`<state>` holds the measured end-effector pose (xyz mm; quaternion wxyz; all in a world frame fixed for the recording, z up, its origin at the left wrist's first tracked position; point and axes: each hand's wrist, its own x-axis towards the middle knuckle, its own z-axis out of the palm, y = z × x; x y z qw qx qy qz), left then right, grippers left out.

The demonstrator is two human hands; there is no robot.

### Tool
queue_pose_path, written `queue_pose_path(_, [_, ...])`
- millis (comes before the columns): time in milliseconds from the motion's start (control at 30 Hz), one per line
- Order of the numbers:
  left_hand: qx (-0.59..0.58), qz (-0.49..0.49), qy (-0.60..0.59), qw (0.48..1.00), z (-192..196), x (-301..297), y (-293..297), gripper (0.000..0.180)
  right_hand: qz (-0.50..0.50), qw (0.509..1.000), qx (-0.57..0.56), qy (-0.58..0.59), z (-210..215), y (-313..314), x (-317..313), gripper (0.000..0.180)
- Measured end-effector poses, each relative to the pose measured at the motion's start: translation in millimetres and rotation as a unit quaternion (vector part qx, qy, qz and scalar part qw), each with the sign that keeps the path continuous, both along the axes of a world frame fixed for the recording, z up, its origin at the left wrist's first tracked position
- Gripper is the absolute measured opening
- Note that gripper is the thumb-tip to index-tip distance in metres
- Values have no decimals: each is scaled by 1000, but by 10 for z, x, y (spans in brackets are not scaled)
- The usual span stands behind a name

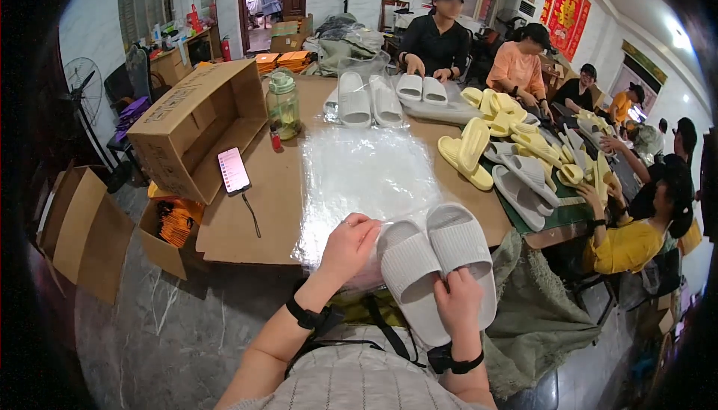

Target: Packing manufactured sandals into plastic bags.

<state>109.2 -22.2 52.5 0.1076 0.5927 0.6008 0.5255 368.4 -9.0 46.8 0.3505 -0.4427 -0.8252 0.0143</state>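
Observation:
A pair of light grey slide slippers (425, 256) lies side by side at the near edge of the table, toes pointing away from me. My right hand (458, 301) grips them, fingers tucked in at the inner sides where the two meet. Just left of the slippers, my left hand (350, 245) is closed with its fingertips pinching the near edge of a clear plastic bag (366, 178). That bag belongs to a flat, shiny stack spread across the table in front of me. The slippers' toes overlap the stack's near right corner.
Bagged grey slippers (354, 99) stand beyond the stack. Yellow slippers (467, 152) and loose grey ones (525, 193) pile up at right. A phone (234, 170), a green bottle (283, 107) and an open carton (198, 122) are at left. Several co-workers sit around the table.

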Motion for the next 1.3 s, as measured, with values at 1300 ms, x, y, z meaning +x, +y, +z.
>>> queue_pose_path(1300, [-70, 84, -82, 991, 99, -480, -654, 37, 212, 950, -225, 36, -20, 198, -703, 23])
